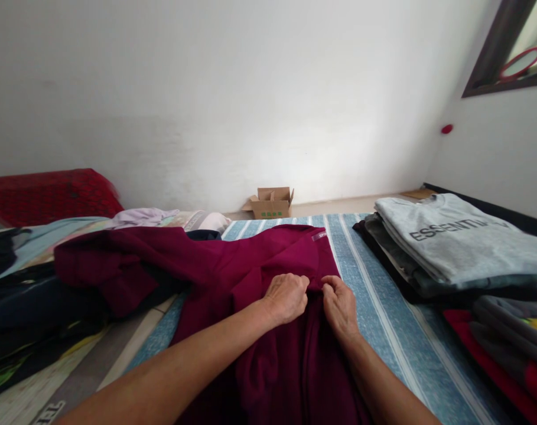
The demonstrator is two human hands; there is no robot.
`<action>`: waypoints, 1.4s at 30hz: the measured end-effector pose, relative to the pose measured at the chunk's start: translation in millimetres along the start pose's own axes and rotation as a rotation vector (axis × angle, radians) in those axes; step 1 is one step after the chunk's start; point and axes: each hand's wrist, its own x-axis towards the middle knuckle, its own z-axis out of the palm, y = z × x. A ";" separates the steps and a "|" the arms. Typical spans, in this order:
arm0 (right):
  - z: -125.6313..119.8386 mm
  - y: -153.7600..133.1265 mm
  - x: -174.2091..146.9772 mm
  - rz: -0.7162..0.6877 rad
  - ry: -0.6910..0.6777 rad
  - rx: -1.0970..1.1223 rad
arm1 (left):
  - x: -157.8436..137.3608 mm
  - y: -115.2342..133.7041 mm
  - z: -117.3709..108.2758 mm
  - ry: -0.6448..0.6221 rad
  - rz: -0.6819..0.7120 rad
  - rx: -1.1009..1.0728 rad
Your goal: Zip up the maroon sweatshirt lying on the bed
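Note:
A magenta long-sleeved jacket (215, 271) lies spread in front of me, one sleeve stretched out to the left over dark clothes. Near its upper edge is a small label with light lettering. My left hand (288, 298) is closed on the cloth around the middle of the front. Just to the right, my right hand (339, 304) pinches the facing edge between thumb and fingers. The two hands are close together, with a dark gap in the cloth below them. What exactly lies between the fingertips is hidden.
A stack of folded clothes with a grey printed sweatshirt (454, 236) on top stands at right, with more folded clothes (511, 342) nearer. Dark clothes (38, 319) are heaped at left. A cardboard box (272, 206) sits by the wall beyond the blue striped sheet (374, 283).

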 end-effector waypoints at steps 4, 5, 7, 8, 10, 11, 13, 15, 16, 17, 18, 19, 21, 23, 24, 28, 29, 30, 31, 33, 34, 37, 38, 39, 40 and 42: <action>1.5 2.3 1.6 0.010 -0.031 0.064 | 1.2 3.3 1.3 0.013 -0.080 -0.038; 1.6 2.3 1.7 0.010 -0.034 0.069 | 1.5 4.1 1.5 0.020 -0.097 -0.046; 1.5 1.5 1.9 0.005 -0.041 0.071 | 1.5 5.5 1.4 0.025 -0.113 -0.060; 1.2 0.9 1.9 0.006 -0.045 0.070 | 1.2 6.3 1.2 0.017 -0.110 -0.066; 0.4 -0.5 1.9 0.019 -0.049 0.072 | -0.1 8.2 1.1 -0.004 -0.088 -0.077; 0.0 -1.2 1.9 0.028 -0.047 0.077 | -0.9 9.5 1.2 -0.011 -0.077 -0.082; -0.7 -2.8 1.9 0.041 -0.043 0.094 | -2.4 12.5 1.4 -0.013 -0.077 -0.096; -1.0 -4.6 1.9 0.049 -0.052 0.109 | -3.3 15.3 1.5 -0.011 -0.097 -0.119; -0.9 -5.6 1.9 0.056 -0.060 0.109 | -3.5 16.2 1.4 -0.018 -0.107 -0.134; -0.8 -6.6 1.9 0.064 -0.066 0.102 | -3.6 16.7 1.4 -0.031 -0.113 -0.151; -0.5 -7.5 1.9 0.073 -0.068 0.086 | -3.6 16.7 1.3 -0.048 -0.113 -0.170; -0.2 -8.3 1.9 0.081 -0.068 0.058 | -3.6 16.1 1.2 -0.065 -0.108 -0.191; 0.5 -9.0 1.9 0.089 -0.068 -0.024 | -4.4 13.6 0.7 -0.090 -0.084 -0.235; 1.4 -8.4 1.8 0.085 -0.076 -0.100 | -6.6 10.1 -1.4 -0.118 -0.040 -0.276; 1.9 -7.6 1.8 0.080 -0.080 -0.123 | -8.5 8.1 -3.6 -0.141 -0.014 -0.288; 3.4 -4.1 1.4 0.062 -0.075 -0.130 | -21.4 -3.0 -20.9 -0.277 0.084 -0.188; 3.6 -3.5 1.2 0.063 -0.073 -0.130 | -25.5 -7.2 -26.7 -0.311 0.104 -0.139; 3.8 -3.1 1.1 0.067 -0.071 -0.132 | -29.7 -12.3 -32.7 -0.344 0.120 -0.097; 3.9 -2.8 0.9 0.070 -0.071 -0.137 | -33.7 -18.2 -38.3 -0.375 0.127 -0.066; 4.0 -2.6 0.6 0.072 -0.075 -0.155 | -41.2 -32.5 -47.9 -0.424 0.113 -0.040; 4.0 -2.6 0.4 0.071 -0.078 -0.164 | -44.3 -40.5 -51.5 -0.435 0.089 -0.041; 4.2 -3.0 0.2 0.065 -0.090 -0.186 | -50.3 -65.3 -57.1 -0.422 -0.034 -0.105; 4.2 -3.3 0.1 0.063 -0.092 -0.192 | -51.1 -73.2 -57.4 -0.416 -0.081 -0.145; 4.1 -3.6 0.1 0.061 -0.093 -0.201 | -51.3 -80.6 -56.9 -0.416 -0.127 -0.188; 4.1 -4.0 0.0 0.060 -0.093 -0.210 | -51.2 -87.5 -55.8 -0.413 -0.167 -0.225; 3.7 -4.8 0.0 0.059 -0.095 -0.225 | -50.3 -100.0 -51.5 -0.349 -0.222 -0.250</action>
